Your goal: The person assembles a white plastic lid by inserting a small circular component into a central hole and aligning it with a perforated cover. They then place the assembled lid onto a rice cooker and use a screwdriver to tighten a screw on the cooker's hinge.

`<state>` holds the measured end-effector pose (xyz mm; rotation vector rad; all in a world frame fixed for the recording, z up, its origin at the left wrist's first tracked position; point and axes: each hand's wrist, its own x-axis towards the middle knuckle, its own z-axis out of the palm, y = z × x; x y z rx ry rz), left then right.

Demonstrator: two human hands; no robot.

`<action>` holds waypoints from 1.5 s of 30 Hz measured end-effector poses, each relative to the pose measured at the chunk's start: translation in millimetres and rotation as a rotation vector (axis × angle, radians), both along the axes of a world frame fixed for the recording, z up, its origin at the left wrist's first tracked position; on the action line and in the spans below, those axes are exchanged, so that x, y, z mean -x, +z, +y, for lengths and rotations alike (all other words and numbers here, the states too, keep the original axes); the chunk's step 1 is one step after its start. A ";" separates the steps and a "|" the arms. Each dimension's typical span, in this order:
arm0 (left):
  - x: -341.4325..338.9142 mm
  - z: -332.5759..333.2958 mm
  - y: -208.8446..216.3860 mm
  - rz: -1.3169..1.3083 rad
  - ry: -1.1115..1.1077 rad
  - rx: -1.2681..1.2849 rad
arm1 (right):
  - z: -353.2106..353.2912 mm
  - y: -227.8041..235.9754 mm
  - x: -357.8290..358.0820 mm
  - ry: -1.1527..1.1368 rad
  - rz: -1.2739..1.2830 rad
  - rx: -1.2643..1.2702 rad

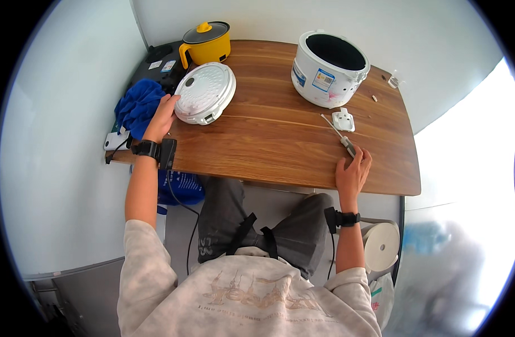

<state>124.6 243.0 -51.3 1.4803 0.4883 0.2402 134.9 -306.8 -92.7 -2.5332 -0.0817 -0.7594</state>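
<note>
My left hand (164, 117) is beside a round white rice cooker lid (206, 92), its outstretched fingertips touching the lid's left edge. The lid lies flat on the wooden table. At the right, my right hand (355, 169) has its fingers bent round the handle end of a screwdriver (347, 145), whose shaft points away to the left. Just beyond the shaft sits a small white plastic part (343, 119) with holes. Behind that stands the white rice cooker body (326, 78), lidless, its dark inside showing.
A yellow electric pot (211, 48) with a glass lid stands at the far left of the table (263, 140). Blue cloth (138, 105) is bunched near my left hand, beside a black appliance (156, 64). Small bits and a clear cup (394, 80) lie far right. Cables hang from both wrists.
</note>
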 end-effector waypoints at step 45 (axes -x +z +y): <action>-118.3 -272.0 107.1 -0.633 -0.490 -1.628 | -3.6 1.6 -0.2 0.083 -0.024 0.007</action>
